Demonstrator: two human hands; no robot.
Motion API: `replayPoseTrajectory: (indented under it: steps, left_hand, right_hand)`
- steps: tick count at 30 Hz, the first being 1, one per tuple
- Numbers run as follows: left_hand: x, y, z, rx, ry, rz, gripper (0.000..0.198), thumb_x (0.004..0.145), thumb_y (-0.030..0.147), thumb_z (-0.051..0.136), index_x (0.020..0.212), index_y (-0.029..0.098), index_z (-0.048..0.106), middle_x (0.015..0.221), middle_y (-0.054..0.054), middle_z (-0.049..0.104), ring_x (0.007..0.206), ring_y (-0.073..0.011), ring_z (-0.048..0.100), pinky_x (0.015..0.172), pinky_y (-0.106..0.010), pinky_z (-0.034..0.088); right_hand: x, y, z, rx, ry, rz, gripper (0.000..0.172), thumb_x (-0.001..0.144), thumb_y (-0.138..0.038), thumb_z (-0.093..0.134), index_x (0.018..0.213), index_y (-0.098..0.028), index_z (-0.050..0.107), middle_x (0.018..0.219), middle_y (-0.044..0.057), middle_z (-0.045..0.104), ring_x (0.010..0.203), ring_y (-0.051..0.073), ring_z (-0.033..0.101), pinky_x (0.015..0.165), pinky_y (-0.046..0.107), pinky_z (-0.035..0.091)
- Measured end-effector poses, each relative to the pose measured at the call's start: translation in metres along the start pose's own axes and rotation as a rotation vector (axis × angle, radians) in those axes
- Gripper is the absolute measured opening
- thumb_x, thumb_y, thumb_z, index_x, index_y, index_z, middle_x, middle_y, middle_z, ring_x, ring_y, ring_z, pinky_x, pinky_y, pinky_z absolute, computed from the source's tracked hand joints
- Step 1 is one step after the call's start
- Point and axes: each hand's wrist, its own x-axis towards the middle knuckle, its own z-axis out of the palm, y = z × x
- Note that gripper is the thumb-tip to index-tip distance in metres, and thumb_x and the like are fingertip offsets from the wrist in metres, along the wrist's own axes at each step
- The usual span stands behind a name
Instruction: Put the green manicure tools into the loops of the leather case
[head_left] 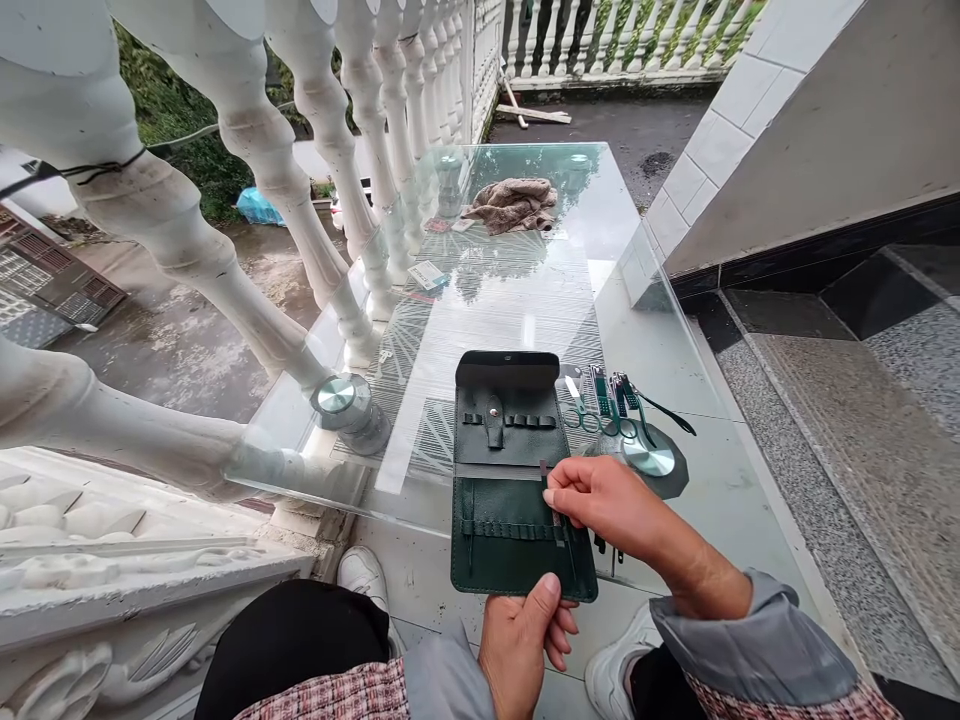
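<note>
An unfolded dark green manicure case (517, 567) leans over the near edge of the glass table, its top flap up. My left hand (517, 640) grips the case's bottom edge, thumb on the front and fingers behind. At the case's right side, my right hand (600, 500) pinches a slim, flat, dark nail file (544, 470) upright; its lower end is by the elastic loops. A thin tool (471, 525) sits at the far left of the loops. Across the upper panel, a snap strap (494, 420) and several loops hold nothing. Scissors (589, 422) and nail clippers (624, 395) lie right of the case.
The glass table (510, 310) stands on metal-capped supports. A crumpled brown cloth (514, 205) and a small card (427, 275) lie farther back. White balusters (255, 130) line the left; stone steps (832, 400) run along the right. More small tools show under my right hand.
</note>
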Motion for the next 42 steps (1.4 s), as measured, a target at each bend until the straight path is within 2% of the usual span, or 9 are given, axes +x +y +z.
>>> replayPoseTrajectory:
  steps: [6, 10, 23, 28, 31, 33, 35, 38, 42]
  left_hand:
    - [0.001, -0.003, 0.001, 0.013, -0.030, -0.009, 0.069, 0.058, 0.078, 0.057, 0.068, 0.010, 0.064, 0.057, -0.003, 0.053, 0.049, -0.0111, 0.043, 0.043, -0.025, 0.032]
    - [0.000, -0.003, 0.000, 0.015, -0.038, -0.011, 0.068, 0.059, 0.077, 0.057, 0.068, 0.011, 0.064, 0.058, -0.003, 0.053, 0.050, -0.0113, 0.043, 0.043, -0.024, 0.032]
    - [-0.001, 0.002, 0.001, -0.034, -0.007, 0.014, 0.062, 0.063, 0.074, 0.057, 0.067, 0.012, 0.060, 0.059, -0.003, 0.055, 0.048, -0.0099, 0.042, 0.044, -0.024, 0.032]
    - [-0.001, 0.000, 0.002, -0.041, -0.016, 0.015, 0.062, 0.063, 0.074, 0.057, 0.067, 0.013, 0.060, 0.059, -0.003, 0.054, 0.048, -0.0099, 0.042, 0.043, -0.024, 0.031]
    - [-0.001, 0.001, 0.002, -0.037, -0.040, 0.011, 0.063, 0.062, 0.075, 0.057, 0.069, 0.012, 0.060, 0.059, -0.002, 0.054, 0.048, -0.0100, 0.041, 0.043, -0.024, 0.031]
    - [-0.001, 0.001, 0.002, -0.039, -0.056, 0.011, 0.063, 0.061, 0.075, 0.057, 0.069, 0.013, 0.060, 0.059, -0.002, 0.054, 0.048, -0.0102, 0.042, 0.042, -0.024, 0.031]
    - [0.000, 0.001, 0.001, -0.040, -0.061, 0.015, 0.062, 0.062, 0.075, 0.056, 0.067, 0.013, 0.058, 0.059, -0.003, 0.054, 0.048, -0.0104, 0.042, 0.042, -0.024, 0.031]
    - [0.002, 0.002, -0.001, -0.064, -0.042, 0.012, 0.058, 0.063, 0.073, 0.059, 0.068, 0.015, 0.056, 0.059, -0.002, 0.055, 0.049, -0.0109, 0.043, 0.043, -0.024, 0.032]
    - [0.005, 0.001, -0.001, -0.081, 0.016, 0.009, 0.050, 0.062, 0.065, 0.066, 0.074, 0.017, 0.056, 0.058, 0.000, 0.056, 0.050, -0.0118, 0.045, 0.043, -0.024, 0.034]
  right_hand:
    - [0.001, -0.005, -0.004, 0.139, 0.058, 0.032, 0.021, 0.069, -0.038, 0.054, 0.065, -0.019, 0.060, 0.049, -0.003, 0.051, 0.049, 0.011, 0.046, 0.048, 0.024, 0.034]
    - [0.004, -0.009, -0.004, 0.155, 0.081, 0.039, 0.020, 0.067, -0.038, 0.054, 0.061, -0.018, 0.058, 0.050, -0.004, 0.049, 0.048, 0.010, 0.043, 0.048, 0.023, 0.033]
    - [0.004, 0.002, -0.009, 0.007, 0.045, -0.083, 0.017, 0.071, -0.031, 0.055, 0.061, -0.018, 0.062, 0.058, -0.001, 0.058, 0.058, 0.013, 0.049, 0.053, 0.024, 0.038]
    - [0.001, 0.000, -0.013, -0.092, 0.053, -0.195, 0.016, 0.071, -0.030, 0.057, 0.061, -0.020, 0.065, 0.063, 0.000, 0.059, 0.061, 0.013, 0.051, 0.055, 0.025, 0.038]
    - [0.001, 0.001, -0.015, -0.133, 0.041, -0.224, 0.015, 0.072, -0.032, 0.058, 0.068, -0.021, 0.068, 0.068, 0.001, 0.061, 0.064, 0.014, 0.053, 0.058, 0.026, 0.040]
    - [0.001, 0.004, -0.017, -0.119, 0.075, -0.206, 0.018, 0.074, -0.035, 0.058, 0.078, -0.022, 0.069, 0.071, 0.001, 0.062, 0.066, 0.015, 0.054, 0.060, 0.027, 0.041]
    - [0.002, 0.007, -0.019, -0.087, 0.167, -0.161, 0.024, 0.076, -0.039, 0.056, 0.086, -0.022, 0.068, 0.072, 0.001, 0.062, 0.066, 0.016, 0.054, 0.060, 0.028, 0.042]
    - [0.001, 0.012, -0.021, -0.051, 0.290, -0.105, 0.029, 0.078, -0.044, 0.053, 0.091, -0.022, 0.067, 0.073, 0.001, 0.063, 0.067, 0.016, 0.055, 0.062, 0.029, 0.043]
    - [-0.005, 0.020, -0.025, -0.017, 0.338, -0.083, 0.031, 0.078, -0.045, 0.053, 0.094, -0.022, 0.067, 0.082, 0.003, 0.067, 0.076, 0.019, 0.058, 0.065, 0.030, 0.045]
